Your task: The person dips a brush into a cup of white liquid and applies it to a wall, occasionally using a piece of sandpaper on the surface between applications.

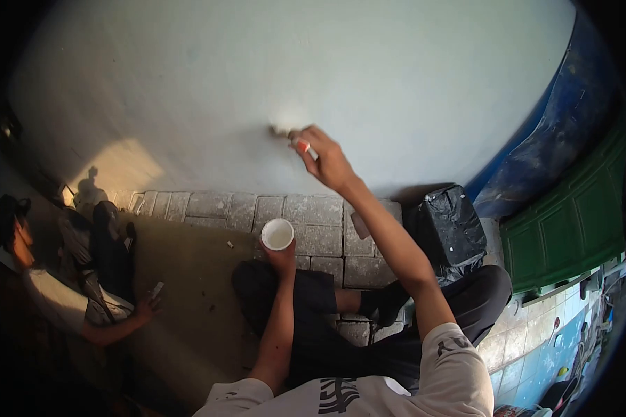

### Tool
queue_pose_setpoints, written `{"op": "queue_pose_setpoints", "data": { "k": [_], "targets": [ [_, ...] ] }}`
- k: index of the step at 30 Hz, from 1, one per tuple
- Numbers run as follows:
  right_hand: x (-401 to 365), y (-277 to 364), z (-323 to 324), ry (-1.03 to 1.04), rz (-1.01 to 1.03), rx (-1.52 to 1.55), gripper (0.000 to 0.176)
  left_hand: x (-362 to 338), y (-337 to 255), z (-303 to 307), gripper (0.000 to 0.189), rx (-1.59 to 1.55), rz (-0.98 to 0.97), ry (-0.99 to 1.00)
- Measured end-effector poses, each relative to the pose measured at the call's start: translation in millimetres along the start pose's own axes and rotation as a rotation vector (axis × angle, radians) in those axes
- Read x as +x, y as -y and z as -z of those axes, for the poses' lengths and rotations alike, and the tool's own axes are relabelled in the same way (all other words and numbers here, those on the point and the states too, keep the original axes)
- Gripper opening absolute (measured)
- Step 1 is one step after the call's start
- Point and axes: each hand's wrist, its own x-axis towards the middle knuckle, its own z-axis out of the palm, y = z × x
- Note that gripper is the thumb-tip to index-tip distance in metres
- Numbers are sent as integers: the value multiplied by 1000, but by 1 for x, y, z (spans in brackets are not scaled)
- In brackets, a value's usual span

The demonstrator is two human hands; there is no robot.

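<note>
My left hand (281,256) is wrapped round a white cup (277,235), held upright over the paving near my knee; its inside looks white. My right hand (323,156) is raised at the pale wall (396,83), its fingers closed on a brush (302,144) with a red and white part on the handle. The brush's bristle end touches the wall, beside a brighter patch. What the cup holds cannot be made out clearly.
Another person (62,292) sits at the left, holding a small pale object. A black plastic-wrapped box (451,228) stands by my right knee. Grey paving blocks (306,210) run along the wall's foot. Green panels (567,215) and a blue sheet (542,153) are at the right.
</note>
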Motion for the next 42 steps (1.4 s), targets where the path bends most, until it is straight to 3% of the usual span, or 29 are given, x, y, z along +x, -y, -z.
{"op": "queue_pose_setpoints", "data": {
  "k": [2,4,5,8,17,23,27,36,42],
  "targets": [
    [26,25,14,-57,-7,57,31,0,0,2,87,-2,-36,15],
    [33,30,21,-8,207,-160,29,0,-1,2,86,38,-38,10],
    [27,30,19,-5,210,-164,29,-1,-3,3,86,32,-37,9],
    [-8,7,-6,16,462,-326,38,2,1,1,86,-25,-16,-31],
    [-159,-60,-70,412,62,-196,44,-1,1,0,88,61,-23,-125],
    [-142,-43,-80,223,-219,72,50,1,-6,5,95,47,-35,-122],
    [-121,-33,-111,323,-69,119,41,5,-15,9,91,-1,-72,-181],
    [-108,-66,-173,432,-160,296,26,5,-11,14,91,72,-22,-247],
    [-64,-77,-179,438,-151,174,26,5,7,12,94,101,-22,-268]
  ]
}}
